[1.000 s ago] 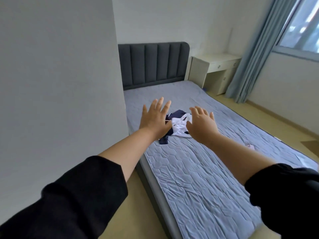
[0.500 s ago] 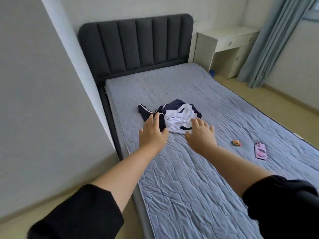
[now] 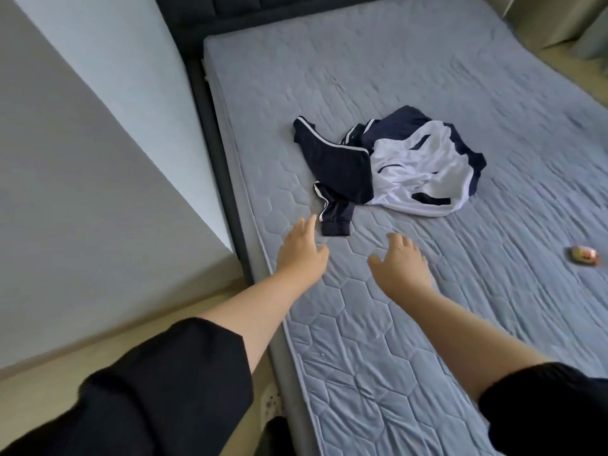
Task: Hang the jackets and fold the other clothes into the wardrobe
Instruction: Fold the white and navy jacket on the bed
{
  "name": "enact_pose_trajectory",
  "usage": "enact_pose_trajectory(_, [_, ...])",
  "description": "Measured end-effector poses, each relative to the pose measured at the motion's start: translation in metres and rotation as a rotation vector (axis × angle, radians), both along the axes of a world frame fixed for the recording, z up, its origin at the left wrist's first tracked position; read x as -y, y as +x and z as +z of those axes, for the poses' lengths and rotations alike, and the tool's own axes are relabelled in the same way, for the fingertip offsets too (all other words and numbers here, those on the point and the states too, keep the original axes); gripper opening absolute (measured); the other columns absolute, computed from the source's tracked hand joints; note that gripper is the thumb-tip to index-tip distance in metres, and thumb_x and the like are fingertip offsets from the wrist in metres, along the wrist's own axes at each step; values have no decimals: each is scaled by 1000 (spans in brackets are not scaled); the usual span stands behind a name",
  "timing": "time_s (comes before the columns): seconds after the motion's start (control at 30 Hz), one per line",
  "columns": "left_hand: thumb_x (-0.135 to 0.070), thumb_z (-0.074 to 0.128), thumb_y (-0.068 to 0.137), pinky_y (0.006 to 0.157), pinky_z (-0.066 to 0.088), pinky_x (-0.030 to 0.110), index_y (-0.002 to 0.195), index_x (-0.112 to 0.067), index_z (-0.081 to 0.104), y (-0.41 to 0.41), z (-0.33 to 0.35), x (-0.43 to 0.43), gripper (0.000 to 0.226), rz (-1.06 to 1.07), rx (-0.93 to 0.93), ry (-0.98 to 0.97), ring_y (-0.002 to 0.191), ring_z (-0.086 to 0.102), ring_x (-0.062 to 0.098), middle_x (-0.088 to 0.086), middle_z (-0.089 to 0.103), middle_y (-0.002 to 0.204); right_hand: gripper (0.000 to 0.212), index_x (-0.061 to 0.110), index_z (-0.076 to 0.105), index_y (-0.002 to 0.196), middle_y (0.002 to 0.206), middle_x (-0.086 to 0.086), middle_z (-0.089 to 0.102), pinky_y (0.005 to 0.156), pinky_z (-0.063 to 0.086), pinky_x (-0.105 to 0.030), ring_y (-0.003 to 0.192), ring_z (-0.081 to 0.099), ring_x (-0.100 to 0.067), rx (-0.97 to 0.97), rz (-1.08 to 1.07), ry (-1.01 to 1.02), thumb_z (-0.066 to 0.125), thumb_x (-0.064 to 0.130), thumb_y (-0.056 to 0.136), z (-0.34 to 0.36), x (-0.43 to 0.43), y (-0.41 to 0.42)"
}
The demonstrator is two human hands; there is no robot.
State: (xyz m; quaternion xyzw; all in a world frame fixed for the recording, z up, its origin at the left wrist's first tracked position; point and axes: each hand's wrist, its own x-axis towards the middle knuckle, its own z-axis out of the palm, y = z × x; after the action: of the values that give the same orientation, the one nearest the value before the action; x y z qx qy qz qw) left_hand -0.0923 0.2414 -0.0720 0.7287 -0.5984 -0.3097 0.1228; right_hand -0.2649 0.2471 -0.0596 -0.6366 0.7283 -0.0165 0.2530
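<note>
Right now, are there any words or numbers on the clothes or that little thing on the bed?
No text can be read.
clothes: white stripes only, no words showing.
little thing: too blurred to tell.
bed: stitched pattern, no writing.

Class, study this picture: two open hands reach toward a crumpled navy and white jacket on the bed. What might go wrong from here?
1. The left hand is nearest the trailing sleeve cuff; lifting by that alone would likely leave the jacket twisted and awkward to hang.
2. A small object lies on the mattress to the right; a jacket swept that way might knock it off.
</note>
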Motion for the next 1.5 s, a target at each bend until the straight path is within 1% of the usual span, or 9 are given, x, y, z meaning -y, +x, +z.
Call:
enact_pose_trajectory(0.23, [-17, 44, 94, 113, 26, 40, 152, -21, 16, 40, -153, 62, 64, 80, -209, 220, 142, 24, 24, 1, 18, 158, 64, 11, 24, 147, 151, -9, 28, 108, 31, -43, 136, 30, -30, -17, 130, 187, 51, 31, 93, -142, 65, 49])
enact_pose_trajectory(0.47, [-30, 44, 98, 119, 8, 34, 152, -22, -8, 79, -267, 80, 76, -228, -37, 531, 148, -1, 19, 1, -6, 161, 80, 12, 16, 150, 158, -10, 7, 111, 27, -39, 142, 18, -29, 2, 101, 209, 62, 25, 86, -233, 126, 80])
enact_pose_trajectory(0.67, [-27, 46, 92, 120, 7, 35, 152, -24, -7, 89, -306, 76, 80, -356, 15, 490, 147, -9, 14, -8, -11, 160, 86, 26, 8, 151, 160, -10, -6, 114, 17, -49, 145, 9, -30, -253, 36, 33, 58, 9, 83, -276, 173, 94])
enact_pose_trajectory(0.8, [-24, 49, 93, 120, 4, 32, 153, -20, -2, 99, -307, 85, 79, -435, -19, 526, 147, -6, 17, -2, -8, 160, 40, 16, 47, 126, 143, -7, 38, 105, 29, -46, 133, 28, -31, -324, 18, 7, 53, 8, 87, -294, 182, 105])
enact_pose_trajectory(1.0, [-24, 48, 97, 113, 13, 23, 153, -18, 1, 109, -280, 103, 74, -301, -233, 729, 147, 9, 18, 3, 3, 160, 10, 14, 55, 92, 101, -10, 66, 84, 35, -35, 99, 57, -32, -205, 179, -5, 51, 10, 83, -280, 117, 112])
enact_pose_trajectory(1.13, [-34, 40, 101, 104, 27, 29, 153, -27, 10, 97, -240, 87, 60, 108, -509, 769, 139, 31, 19, -2, 29, 154, 17, 16, 69, 93, 95, -13, 69, 71, 45, -33, 91, 62, -36, 19, 16, 231, 55, 16, 83, -247, 50, 91])
enact_pose_trajectory(1.2, [-35, 33, 103, 106, 29, 37, 151, -27, 17, 83, -219, 71, 51, 275, -652, 788, 134, 40, 20, -1, 42, 147, 13, 17, 65, 71, 72, -10, 66, 60, 43, -27, 72, 62, -32, 177, -123, 370, 58, 17, 82, -226, 24, 76])
enact_pose_trajectory(1.4, [7, 31, 94, 80, 43, 26, 151, -33, 17, 18, -156, 6, 71, 117, -478, 565, 108, 51, 16, 6, 34, 151, 29, 9, 52, 53, 38, -5, 49, 39, 32, -18, 30, 45, -20, 525, -388, 668, 63, 15, 80, -141, -29, 24])
enact_pose_trajectory(1.5, [23, 29, 79, 87, 47, 26, 150, -39, 12, -19, -119, -34, 96, -118, -424, 448, 134, 35, 15, -2, 6, 160, 23, 15, 56, 47, 46, -7, 45, 42, 30, -21, 35, 45, -23, 691, -331, 739, 69, 32, 54, -88, -61, -12])
